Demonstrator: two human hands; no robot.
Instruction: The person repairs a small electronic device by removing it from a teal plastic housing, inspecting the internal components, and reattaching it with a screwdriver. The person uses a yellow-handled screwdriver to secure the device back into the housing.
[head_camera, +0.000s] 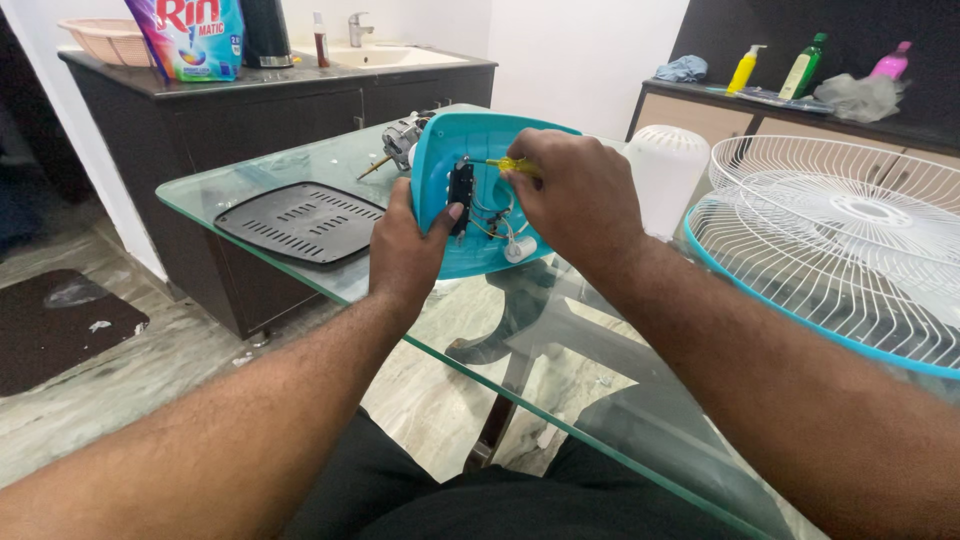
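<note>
Seated at a glass bench (300, 165), a person works with both hands inside a turquoise fan housing (478, 140), which stands tilted on its edge near the bench's middle with its open inner side facing the camera. At about eight o'clock of the housing, the left hand (405, 255) is curled around its lower rim, thumb pressed up against a small black switch block (460, 185) mounted inside. At two o'clock of the housing, the right hand (580, 195) is closed tight on a yellow-handled screwdriver (512, 165), whose tip points left toward the switch block. Loose wires (488, 222) and a small white cylindrical part (519, 249) show just below the block. Behind the housing, at eleven o'clock, the fan's grey motor and shaft (400, 145) stick out. A black slotted cover plate (300, 222) lies flat on the glass at nine o'clock of the left hand, well apart from it. At three o'clock, a white plastic shell (667, 160) stands beside a white wire fan guard (830, 250) with a turquoise rim. A dark counter (270, 85) with a sink stands behind at twelve o'clock.
</note>
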